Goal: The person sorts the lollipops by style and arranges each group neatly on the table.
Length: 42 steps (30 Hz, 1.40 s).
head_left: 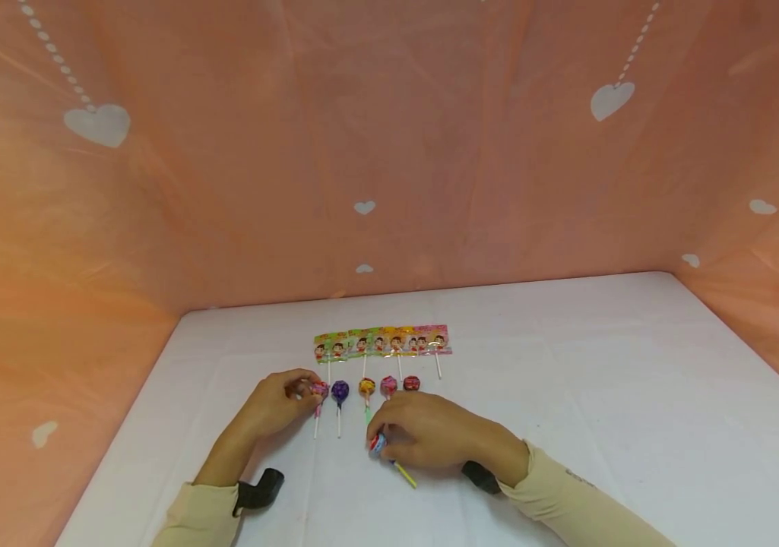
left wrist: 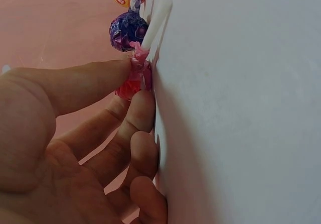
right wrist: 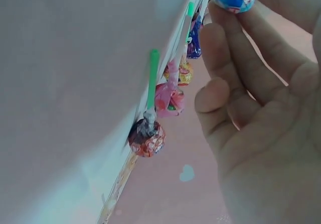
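My left hand [head_left: 276, 403] pinches a pink-wrapped lollipop [head_left: 320, 389] between thumb and fingertips at the left end of a row on the table. In the left wrist view its white stick [left wrist: 158, 23] points away from the fingers. Beside it lies a purple lollipop [head_left: 340, 391]. Nearer the front, my right hand [head_left: 430, 429] holds a blue and red lollipop [head_left: 378, 444] by its wrapped head, its yellow stick [head_left: 405, 475] slanting down to the right. A yellow lollipop [head_left: 366, 387], a second pink one [head_left: 389, 385] and a dark red one [head_left: 412, 383] continue the row beyond that hand.
Behind the row, several flat lollipop packets [head_left: 396, 342] in green, orange and pink lie side by side, sticks toward me. The white tabletop [head_left: 601, 380] meets a pink-orange cloth [head_left: 430, 228] with white hearts at its back and sides.
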Each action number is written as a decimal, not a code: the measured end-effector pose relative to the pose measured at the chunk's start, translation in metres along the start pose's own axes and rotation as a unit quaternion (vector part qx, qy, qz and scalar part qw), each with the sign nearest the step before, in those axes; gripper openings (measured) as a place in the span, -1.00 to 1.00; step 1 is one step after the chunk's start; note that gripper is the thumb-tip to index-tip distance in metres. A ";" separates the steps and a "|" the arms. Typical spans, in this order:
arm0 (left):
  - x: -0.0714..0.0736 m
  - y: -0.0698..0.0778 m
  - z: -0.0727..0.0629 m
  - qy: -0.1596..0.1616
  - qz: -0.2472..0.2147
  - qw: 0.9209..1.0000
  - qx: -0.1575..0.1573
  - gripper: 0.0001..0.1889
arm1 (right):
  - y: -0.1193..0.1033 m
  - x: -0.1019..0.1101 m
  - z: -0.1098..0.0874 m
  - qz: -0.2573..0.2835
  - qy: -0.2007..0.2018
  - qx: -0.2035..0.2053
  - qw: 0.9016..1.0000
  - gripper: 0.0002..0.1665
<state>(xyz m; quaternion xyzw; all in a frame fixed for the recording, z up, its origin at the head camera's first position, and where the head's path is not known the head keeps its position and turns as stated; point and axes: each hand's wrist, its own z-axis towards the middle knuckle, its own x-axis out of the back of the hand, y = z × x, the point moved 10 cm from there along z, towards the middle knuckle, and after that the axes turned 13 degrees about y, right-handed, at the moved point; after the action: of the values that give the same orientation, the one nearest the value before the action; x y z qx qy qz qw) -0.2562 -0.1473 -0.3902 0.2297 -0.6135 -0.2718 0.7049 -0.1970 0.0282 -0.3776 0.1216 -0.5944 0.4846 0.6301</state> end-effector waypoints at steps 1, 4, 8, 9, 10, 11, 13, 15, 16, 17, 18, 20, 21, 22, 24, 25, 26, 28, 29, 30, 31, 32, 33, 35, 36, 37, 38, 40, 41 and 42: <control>0.000 -0.001 0.000 0.000 0.001 1.000 0.001 -0.76 | 0.001 0.001 0.000 -0.001 0.004 -0.003 1.000 -0.80; -0.001 -0.002 -0.001 -0.002 -0.002 1.000 0.007 -0.77 | 0.005 0.007 -0.003 -0.003 0.015 -0.019 1.000 -0.78; -0.001 -0.003 -0.002 -0.002 -0.005 1.000 0.014 -0.77 | 0.009 0.013 -0.008 -0.004 0.027 -0.042 0.999 -0.77; -0.001 -0.003 -0.002 -0.001 -0.006 1.000 0.015 -0.77 | 0.009 0.014 -0.009 -0.003 0.030 -0.044 0.999 -0.77; -0.001 -0.004 -0.002 0.000 -0.005 1.000 0.017 -0.77 | 0.008 0.015 -0.009 -0.002 0.032 -0.046 0.998 -0.78; 0.000 -0.004 -0.002 0.002 -0.004 1.000 0.018 -0.77 | 0.007 0.016 -0.010 0.000 0.033 -0.049 0.998 -0.78; 0.000 -0.005 -0.002 0.002 -0.001 1.000 0.021 -0.78 | 0.005 0.016 -0.011 0.007 0.036 -0.052 0.998 -0.79; 0.000 -0.006 -0.001 0.001 0.002 1.000 0.022 -0.78 | 0.004 0.016 -0.012 0.015 0.039 -0.058 0.997 -0.80; 0.000 -0.006 -0.001 0.001 0.003 1.000 0.022 -0.78 | 0.004 0.015 -0.012 0.019 0.039 -0.061 0.997 -0.81; 0.000 -0.005 -0.001 0.001 0.004 1.000 0.021 -0.78 | 0.004 0.014 -0.012 0.024 0.039 -0.063 0.997 -0.81; 0.000 -0.005 -0.001 0.002 0.004 1.000 0.020 -0.78 | 0.004 0.014 -0.012 0.028 0.039 -0.064 0.997 -0.81; 0.000 -0.004 0.000 0.001 0.004 1.000 0.016 -0.77 | 0.006 0.012 -0.013 0.037 0.037 -0.069 0.996 -0.81; -0.001 -0.004 -0.001 0.000 0.004 1.000 0.015 -0.77 | 0.006 0.012 -0.013 0.040 0.037 -0.071 0.996 -0.81; -0.001 -0.003 -0.001 -0.001 0.004 1.000 0.013 -0.76 | 0.007 0.012 -0.013 0.044 0.036 -0.071 0.996 -0.82; -0.001 -0.004 -0.001 -0.002 0.008 1.000 0.014 -0.76 | 0.009 0.012 -0.013 0.050 0.038 -0.074 0.995 -0.82; -0.001 -0.004 -0.001 -0.002 0.009 1.000 0.015 -0.75 | 0.011 0.012 -0.013 0.053 0.040 -0.076 0.995 -0.83; -0.001 -0.004 -0.001 -0.002 0.011 1.000 0.015 -0.75 | 0.012 0.013 -0.012 0.054 0.042 -0.078 0.995 -0.84; 0.000 -0.005 -0.001 0.000 0.013 1.000 0.019 -0.75 | 0.016 0.015 -0.011 0.057 0.050 -0.084 0.994 -0.84; 0.000 -0.005 -0.001 0.001 0.013 1.000 0.021 -0.75 | 0.018 0.016 -0.011 0.058 0.054 -0.088 0.993 -0.84; 0.000 -0.005 -0.001 0.001 0.012 1.000 0.021 -0.75 | 0.020 0.017 -0.011 0.061 0.058 -0.093 0.992 -0.84; 0.000 -0.005 -0.001 0.000 0.011 1.000 0.021 -0.75 | 0.022 0.018 -0.011 0.062 0.061 -0.096 0.992 -0.84; 0.000 -0.005 -0.001 -0.001 0.009 1.000 0.019 -0.75 | 0.024 0.019 -0.011 0.062 0.066 -0.097 0.991 -0.84; 0.000 -0.004 -0.001 -0.001 0.007 1.000 0.018 -0.75 | 0.026 0.021 -0.011 0.062 0.071 -0.099 0.991 -0.83; 0.000 -0.003 -0.001 -0.002 0.005 1.000 0.015 -0.75 | 0.029 0.024 -0.011 0.064 0.081 -0.103 0.989 -0.83; 0.000 -0.003 -0.001 -0.003 0.004 1.000 0.013 -0.74 | 0.030 0.026 -0.011 0.065 0.087 -0.106 0.988 -0.83; 0.000 -0.003 -0.001 -0.003 0.003 1.000 0.013 -0.74 | 0.032 0.028 -0.011 0.068 0.093 -0.110 0.987 -0.82; 0.000 -0.002 -0.001 -0.004 0.002 1.000 0.013 -0.74 | 0.034 0.029 -0.011 0.070 0.097 -0.117 0.986 -0.82; 0.001 -0.002 -0.001 -0.003 0.001 1.000 0.014 -0.74 | 0.039 0.032 -0.012 0.078 0.105 -0.138 0.982 -0.82; 0.001 -0.002 -0.002 -0.003 0.001 1.000 0.014 -0.74 | 0.042 0.034 -0.013 0.082 0.109 -0.151 0.979 -0.81; 0.001 -0.002 -0.002 -0.002 0.001 1.000 0.015 -0.74 | 0.044 0.036 -0.014 0.083 0.112 -0.161 0.977 -0.81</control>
<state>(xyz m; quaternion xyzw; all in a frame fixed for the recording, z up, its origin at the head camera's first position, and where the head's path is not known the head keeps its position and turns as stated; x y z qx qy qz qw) -0.2546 -0.1492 -0.3910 0.2389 -0.6192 -0.2627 0.7004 -0.2278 0.0772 -0.3690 -0.0864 -0.5982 0.4434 0.6619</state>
